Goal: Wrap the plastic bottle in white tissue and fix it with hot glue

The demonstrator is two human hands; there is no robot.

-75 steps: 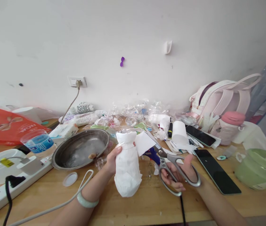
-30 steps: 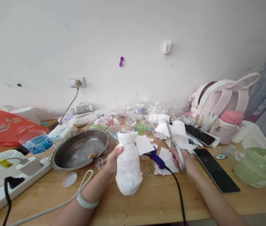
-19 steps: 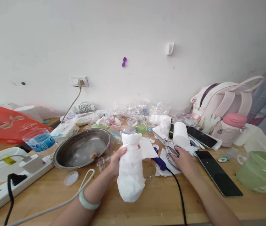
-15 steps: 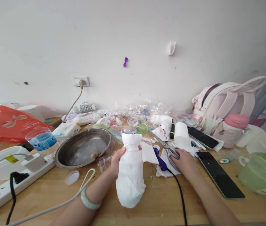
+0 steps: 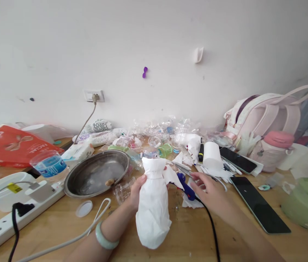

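this place is looking like a home or dorm room, a metal bowl (image 5: 95, 173) is sitting on a messy wooden desk (image 5: 192, 234), a pink backpack (image 5: 252, 118) is resting right of the bowl, a power strip (image 5: 2, 226) is lying left of it

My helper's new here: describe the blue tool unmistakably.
On the wooden table, right of the metal bowl, the left hand holds a white bottle shape. Just right of it lies the blue tool, set apart from white paper and grey scissors by its colour and black cord.
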